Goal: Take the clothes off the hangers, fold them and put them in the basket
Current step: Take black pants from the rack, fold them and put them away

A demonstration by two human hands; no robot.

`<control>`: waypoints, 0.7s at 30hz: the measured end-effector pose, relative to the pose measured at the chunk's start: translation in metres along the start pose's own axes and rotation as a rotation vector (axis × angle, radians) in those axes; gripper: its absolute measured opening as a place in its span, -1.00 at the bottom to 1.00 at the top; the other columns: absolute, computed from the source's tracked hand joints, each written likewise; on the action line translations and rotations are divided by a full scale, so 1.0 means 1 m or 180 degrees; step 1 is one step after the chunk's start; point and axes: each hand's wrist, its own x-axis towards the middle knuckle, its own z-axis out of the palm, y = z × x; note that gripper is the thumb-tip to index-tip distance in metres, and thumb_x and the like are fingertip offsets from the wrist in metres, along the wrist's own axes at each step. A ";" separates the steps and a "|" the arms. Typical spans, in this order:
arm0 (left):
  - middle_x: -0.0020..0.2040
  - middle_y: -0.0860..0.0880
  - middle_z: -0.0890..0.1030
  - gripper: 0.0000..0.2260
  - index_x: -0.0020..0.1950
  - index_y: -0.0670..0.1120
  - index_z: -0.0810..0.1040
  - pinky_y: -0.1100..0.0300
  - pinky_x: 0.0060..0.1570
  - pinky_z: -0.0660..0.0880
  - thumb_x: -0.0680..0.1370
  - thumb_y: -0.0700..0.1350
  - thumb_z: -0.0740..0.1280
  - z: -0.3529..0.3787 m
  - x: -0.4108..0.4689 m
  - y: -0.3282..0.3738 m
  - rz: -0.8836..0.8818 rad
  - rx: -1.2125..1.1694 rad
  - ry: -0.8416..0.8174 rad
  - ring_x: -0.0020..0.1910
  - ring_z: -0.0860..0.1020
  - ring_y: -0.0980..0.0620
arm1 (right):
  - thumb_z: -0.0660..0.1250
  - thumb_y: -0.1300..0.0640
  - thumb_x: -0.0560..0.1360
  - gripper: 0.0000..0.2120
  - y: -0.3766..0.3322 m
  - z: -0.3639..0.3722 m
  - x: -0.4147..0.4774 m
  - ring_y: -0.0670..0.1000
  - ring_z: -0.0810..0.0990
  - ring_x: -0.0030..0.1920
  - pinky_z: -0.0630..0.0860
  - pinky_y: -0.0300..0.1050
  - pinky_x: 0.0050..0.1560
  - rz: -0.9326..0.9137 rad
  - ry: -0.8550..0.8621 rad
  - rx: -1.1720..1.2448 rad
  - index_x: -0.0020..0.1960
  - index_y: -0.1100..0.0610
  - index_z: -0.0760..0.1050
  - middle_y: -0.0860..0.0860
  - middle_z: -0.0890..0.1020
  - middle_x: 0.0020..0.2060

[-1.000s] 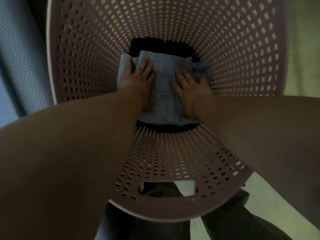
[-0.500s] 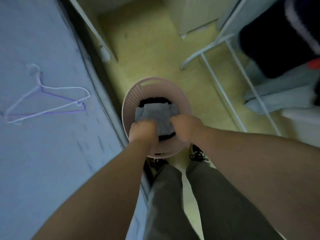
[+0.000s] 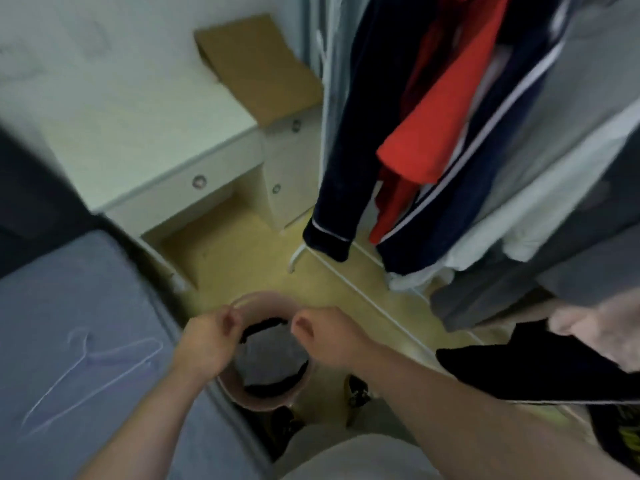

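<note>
Your hands were out of the basket (image 3: 256, 400). A second before, both palms lay flat on the folded grey garment deep inside it. Now your left hand (image 3: 204, 344) and right hand (image 3: 327, 336) hung above the rim, one at each side, fingers loosely curled and holding nothing. The grey garment (image 3: 273, 355) stayed where you had pressed it, folded on top of a black garment (image 3: 266, 323) in the basket. The basket stood on the floor (image 3: 242, 244) between the bed (image 3: 69, 299) and the rack's low rail (image 3: 367, 298). Your head had come up too, so the view had opened from the basket's inside to the room. A bare hanger (image 3: 93, 368) lay on the bed to your left. On the rack to your right hung a navy jacket (image 3: 346, 133), a red top (image 3: 436, 109) and grey and white pieces further along, all blurred. That piece looked finished: off its hanger, folded and stowed. With both hands free and the rack still full, the task seemed far from over. The likely next step was a reach to the right for another hanger. The navy jacket hung nearest the rack's end, but nothing showed which piece you meant to take.
</note>
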 end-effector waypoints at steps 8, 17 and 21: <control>-0.33 0.12 0.59 -0.84 -0.25 0.04 0.56 0.21 -0.29 0.41 0.54 -0.06 0.38 -0.047 -0.027 0.142 0.0739 -0.0240 0.0508 -0.31 0.53 0.17 | 0.18 -0.11 0.61 -0.81 0.016 -0.097 -0.099 -0.08 0.59 -0.18 0.58 0.02 -0.10 0.0214 0.1831 0.0729 -0.04 -0.04 0.48 -0.17 0.59 -0.27; -0.31 0.12 0.62 -0.84 -0.21 0.13 0.59 0.32 -0.34 0.40 0.54 -0.09 0.40 -0.030 -0.148 0.311 0.1413 -0.0590 0.0911 -0.30 0.56 0.16 | 0.17 -0.17 0.61 -0.80 0.065 -0.173 -0.268 -0.09 0.56 -0.28 0.57 0.02 -0.17 -0.0153 0.2890 0.1346 -0.04 -0.08 0.46 -0.12 0.58 -0.32; -0.24 0.23 0.62 -0.89 -0.18 0.10 0.62 0.43 -0.29 0.41 0.53 -0.08 0.40 -0.002 -0.211 0.378 0.1729 -0.0840 0.0792 -0.19 0.56 0.25 | 0.21 -0.13 0.61 -0.85 0.099 -0.195 -0.364 -0.08 0.59 -0.34 0.60 0.04 -0.25 -0.0350 0.3387 0.1569 -0.06 -0.10 0.45 -0.13 0.62 -0.27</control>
